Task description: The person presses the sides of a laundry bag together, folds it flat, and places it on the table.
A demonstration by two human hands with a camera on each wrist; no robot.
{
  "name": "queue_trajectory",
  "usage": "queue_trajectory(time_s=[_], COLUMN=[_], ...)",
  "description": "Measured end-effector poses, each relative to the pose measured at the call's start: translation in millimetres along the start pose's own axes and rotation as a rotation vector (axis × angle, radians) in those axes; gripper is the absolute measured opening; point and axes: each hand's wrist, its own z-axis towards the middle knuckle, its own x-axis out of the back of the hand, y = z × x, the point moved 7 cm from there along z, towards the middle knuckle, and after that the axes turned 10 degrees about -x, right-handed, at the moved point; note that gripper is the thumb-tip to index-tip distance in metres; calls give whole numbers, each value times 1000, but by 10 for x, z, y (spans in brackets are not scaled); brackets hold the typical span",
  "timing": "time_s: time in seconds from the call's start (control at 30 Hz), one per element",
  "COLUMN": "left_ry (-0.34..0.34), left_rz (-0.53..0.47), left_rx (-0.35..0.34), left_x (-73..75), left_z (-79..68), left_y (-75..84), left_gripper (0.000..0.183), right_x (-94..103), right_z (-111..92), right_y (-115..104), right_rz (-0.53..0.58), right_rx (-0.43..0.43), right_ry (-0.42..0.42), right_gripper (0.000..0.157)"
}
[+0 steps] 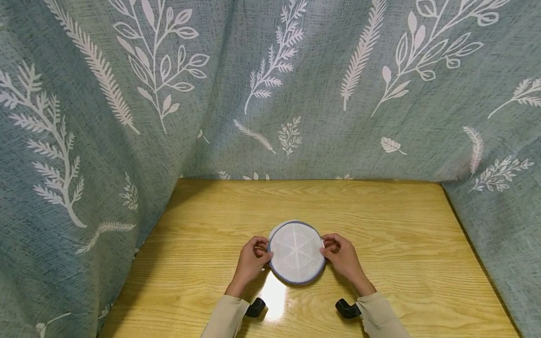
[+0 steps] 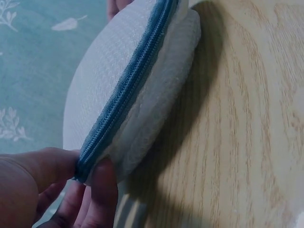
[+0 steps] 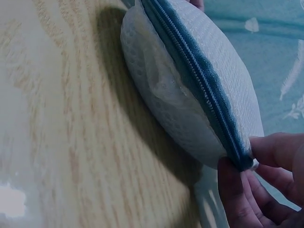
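A round white mesh laundry bag [image 1: 296, 253] with a blue zipper round its rim is held between both hands over the wooden table. My left hand [image 1: 252, 259] pinches its left edge, thumb on one face and fingers on the other. On the opposite side my right hand [image 1: 343, 256] pinches the right edge in the same way. The zipper [image 2: 124, 95] runs along the rim in the left wrist view and looks closed there. In the right wrist view, the bag's lower mesh side [image 3: 166, 109] bulges beneath the zipper, close over the table.
The wood-grain table [image 1: 380, 211] spreads out on all sides of the bag. Grey-green curtains [image 1: 321, 94] with white leaf prints hang behind it and at both sides. Black devices [image 1: 256, 307] are strapped at both wrists, by the beige sleeves [image 1: 226, 317].
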Motion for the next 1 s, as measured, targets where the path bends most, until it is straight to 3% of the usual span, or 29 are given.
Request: queue_trajectory(time_s=[0.2, 0.6, 0.77, 1.0], left_ry=[1, 4, -26, -166], left_rz=[-7, 17, 127, 484], left_rx=[82, 77, -49, -419], left_x=[-8, -8, -5, -140], left_z=[0, -30, -57, -120], left_y=[-10, -43, 51, 430], left_gripper=[28, 29, 32, 45], right_x=[-27, -42, -27, -61], right_z=[16, -6, -77, -226], right_y=[21, 57, 0, -177], right_rz=[-10, -62, -105, -280], right_rx=[-17, -11, 115, 380], right_ry=[5, -5, -27, 0], right_gripper=[25, 29, 39, 49])
